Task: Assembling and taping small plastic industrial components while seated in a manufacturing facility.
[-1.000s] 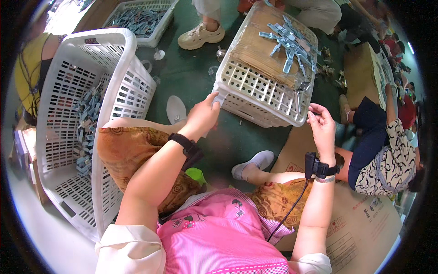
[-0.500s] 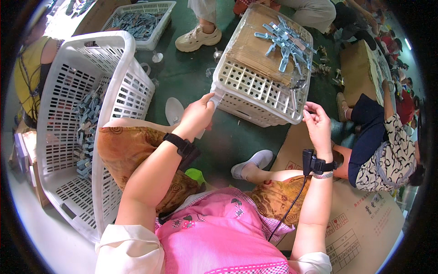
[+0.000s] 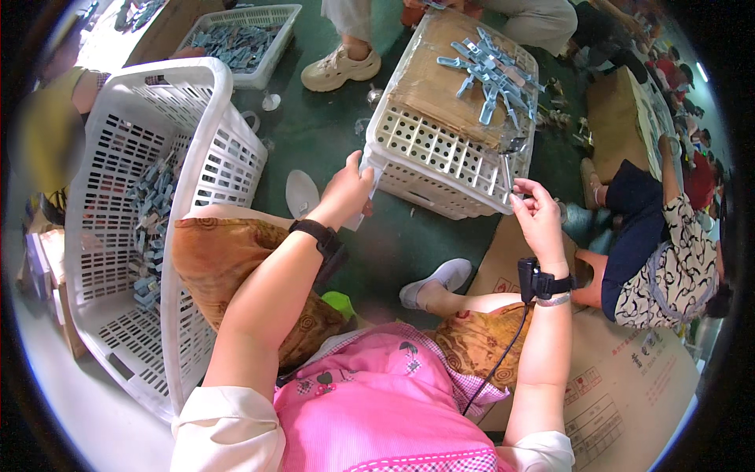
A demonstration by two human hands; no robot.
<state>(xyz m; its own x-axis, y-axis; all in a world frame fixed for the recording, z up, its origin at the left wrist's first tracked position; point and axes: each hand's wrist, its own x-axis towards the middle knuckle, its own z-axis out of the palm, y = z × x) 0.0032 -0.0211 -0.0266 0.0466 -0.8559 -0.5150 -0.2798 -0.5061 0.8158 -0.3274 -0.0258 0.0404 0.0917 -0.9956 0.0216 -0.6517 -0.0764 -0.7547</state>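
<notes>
Both hands at upturned white crate [image 3: 440,157]
Left hand [image 3: 346,193] fingers grip crate corner, right hand [image 3: 539,216] fingers pinch a small metal piece [image 3: 507,161]; a tug could likely spill the blue clips [image 3: 491,75] off top

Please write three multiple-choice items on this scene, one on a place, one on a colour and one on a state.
1. Where do the loose blue-grey clips lie?
A. on the cardboard sheet atop the upturned white crate
B. on the person's lap
C. on the green floor beside the shoe

2. What colour is the person's apron?
A. yellow
B. pink
C. black

3. What is the left hand doing?
A. resting flat on the knee
B. gripping the near corner of the upturned white crate
C. reaching into the big white basket

Answers: 1 A, the clips sit piled on the brown sheet covering the crate. 2 B, the cloth at the lower middle is bright pink. 3 B, the fingers close on the crate's corner, while the right hand pinches a small part near its other corner.
</notes>
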